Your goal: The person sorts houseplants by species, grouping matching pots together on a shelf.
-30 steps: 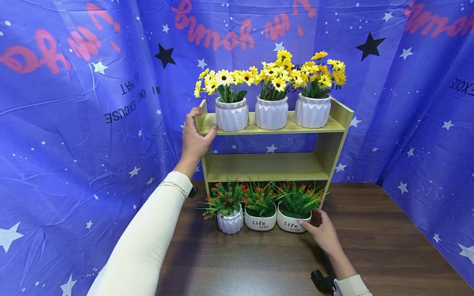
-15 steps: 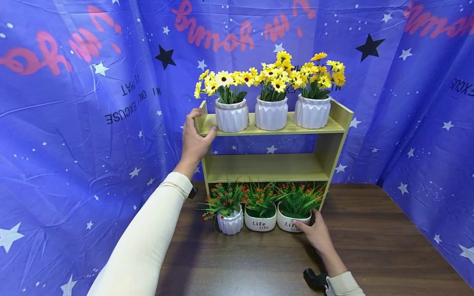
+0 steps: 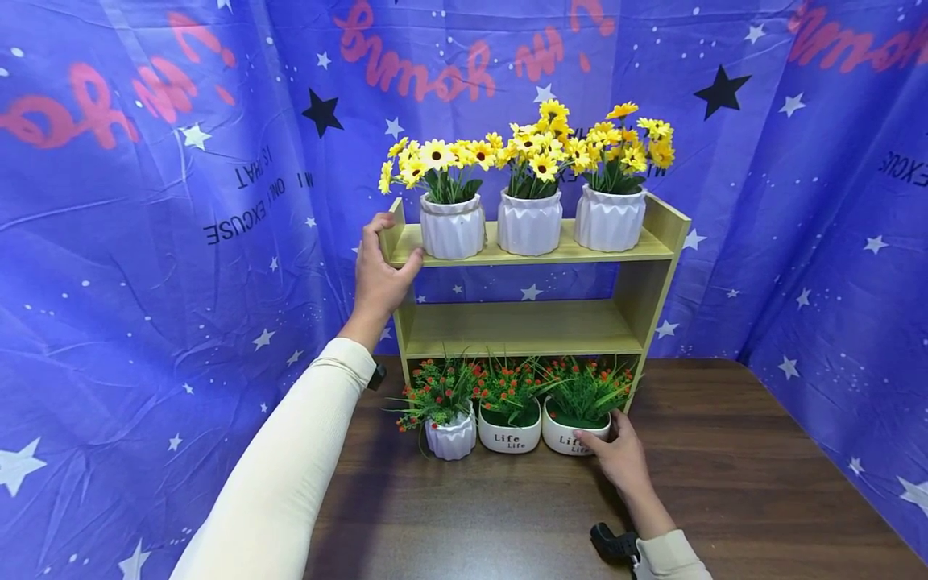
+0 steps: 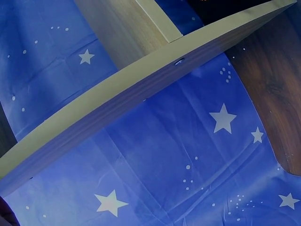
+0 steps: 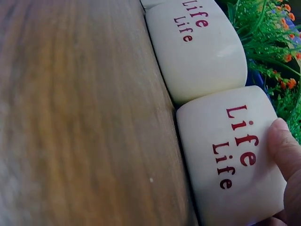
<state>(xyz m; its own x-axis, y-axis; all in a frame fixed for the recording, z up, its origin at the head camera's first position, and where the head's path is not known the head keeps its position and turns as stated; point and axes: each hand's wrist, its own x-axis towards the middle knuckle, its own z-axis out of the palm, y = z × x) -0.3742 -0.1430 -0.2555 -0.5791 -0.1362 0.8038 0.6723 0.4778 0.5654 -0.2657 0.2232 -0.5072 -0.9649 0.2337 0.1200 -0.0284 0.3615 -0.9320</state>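
Left hand (image 3: 380,274): grasping top left corner of shelf (image 3: 518,326). Right hand (image 3: 622,459): gripping right side of rightmost lettered pot (image 3: 560,437), on table (image 3: 471,515) at shelf's near foot. I'd advise: brace shelf with left, nudge pot low and level, spare neighbour pot (image 5: 197,52) any shove. Right wrist view shows me those 2 pots touching, thumb near rim; head view alone shows 3 yellow-flower pots (image 3: 529,224) on top.

Left sleeve (image 3: 264,467) cropped, right hand (image 3: 623,457) partly hidden
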